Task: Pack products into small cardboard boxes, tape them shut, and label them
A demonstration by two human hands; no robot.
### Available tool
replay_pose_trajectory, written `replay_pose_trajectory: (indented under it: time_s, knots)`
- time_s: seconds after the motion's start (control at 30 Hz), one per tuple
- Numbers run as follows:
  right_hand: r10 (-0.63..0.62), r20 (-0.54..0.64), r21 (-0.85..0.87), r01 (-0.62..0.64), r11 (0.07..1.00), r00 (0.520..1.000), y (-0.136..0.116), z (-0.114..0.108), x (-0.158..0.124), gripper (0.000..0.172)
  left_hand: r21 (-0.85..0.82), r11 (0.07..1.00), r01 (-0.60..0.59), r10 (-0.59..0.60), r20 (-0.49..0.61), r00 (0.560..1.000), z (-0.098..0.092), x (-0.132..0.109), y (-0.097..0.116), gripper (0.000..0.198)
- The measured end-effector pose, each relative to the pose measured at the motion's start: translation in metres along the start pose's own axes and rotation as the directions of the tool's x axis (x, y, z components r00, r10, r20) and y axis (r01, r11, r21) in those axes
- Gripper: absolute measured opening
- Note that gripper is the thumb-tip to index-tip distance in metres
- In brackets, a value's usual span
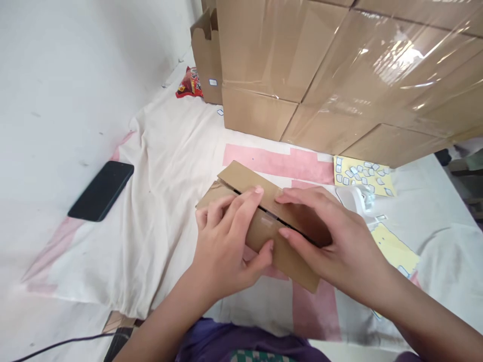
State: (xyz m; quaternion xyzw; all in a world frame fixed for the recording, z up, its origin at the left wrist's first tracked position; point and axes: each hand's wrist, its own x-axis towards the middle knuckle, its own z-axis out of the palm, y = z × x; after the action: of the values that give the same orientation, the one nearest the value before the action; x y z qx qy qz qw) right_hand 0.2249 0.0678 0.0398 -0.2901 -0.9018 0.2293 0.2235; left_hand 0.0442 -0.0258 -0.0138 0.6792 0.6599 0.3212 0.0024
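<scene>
A small brown cardboard box (264,226) lies slanted in front of me on the cloth. A dark narrow gap runs along it between two flaps, with a shiny bit of clear tape near the middle. My left hand (226,241) grips its left part, fingers bent over the top and thumb on the near side. On the right part, my right hand (339,231) holds the box between thumb and fingers, one on each side of the gap. The underside of the box is hidden.
Large film-wrapped cartons (260,60) stand at the back. A black phone (101,191) lies left. On the right are a yellow sticker sheet (362,177), a white tape dispenser (352,198) and another yellow sheet (394,249). A red packet (189,83) sits beside an open carton (207,65).
</scene>
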Motion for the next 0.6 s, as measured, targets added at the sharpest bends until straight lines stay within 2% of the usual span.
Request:
replay_pose_trajectory:
  time_s: [0.13,0.3,0.37,0.47,0.6]
  knots:
    - [-0.122,0.044,-0.065,0.125,0.990,0.992,-0.003,0.005,0.008,0.034,-0.008,1.000,0.001,-0.001,-0.011,1.000,0.002,-0.001,0.000,0.071]
    - [-0.264,0.067,-0.274,0.273,0.922,0.962,0.003,0.002,0.008,0.023,-0.075,0.997,-0.012,0.006,-0.073,0.997,0.005,-0.003,-0.002,0.053]
    - [-0.315,0.124,-0.362,0.338,0.868,0.941,0.000,-0.002,0.010,0.021,-0.087,0.996,-0.003,-0.005,-0.086,0.996,0.007,-0.003,-0.003,0.053]
    - [-0.372,0.219,-0.516,0.431,0.740,0.902,-0.009,-0.006,0.016,0.018,-0.088,0.996,-0.002,-0.007,-0.109,0.994,0.009,-0.002,-0.002,0.053]
    - [-0.439,0.224,-0.627,0.474,0.618,0.870,-0.013,-0.003,0.021,0.019,-0.083,0.997,0.001,-0.013,-0.149,0.989,0.011,-0.001,-0.001,0.049]
